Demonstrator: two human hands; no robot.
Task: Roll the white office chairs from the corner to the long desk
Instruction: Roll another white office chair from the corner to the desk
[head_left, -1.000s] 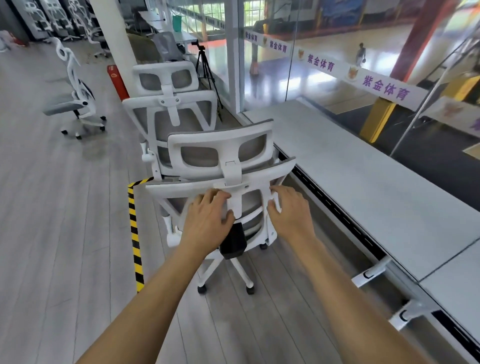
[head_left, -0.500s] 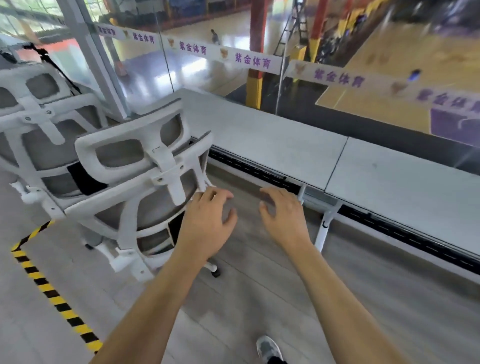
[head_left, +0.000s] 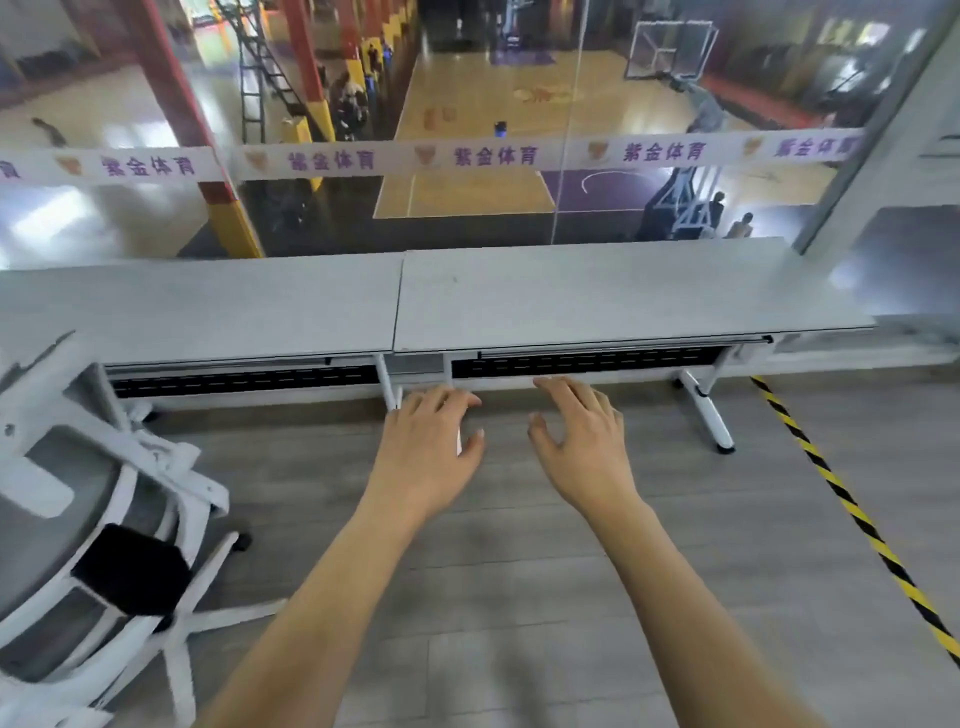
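- White office chair (head_left: 104, 545) standing in front of the tabletop's (head_left: 571, 296) left section, just off its front edge (partly cut off at the left of the view).
- Rear of the backrest turned toward the camera; long axis of the back tilted, running from near the tabletop's edge back toward the viewer.
- White plastic frame, grey mesh, a black block at mid-back, white star base with a dark caster.
- Left hand (head_left: 426, 447) and right hand (head_left: 582, 447) held out side by side before the tabletop's centre seam, fingers loose and spread, grasping nothing, apart from the chair.
- Yellow-black floor tape (head_left: 852, 514) slanting away from the tabletop's right end.
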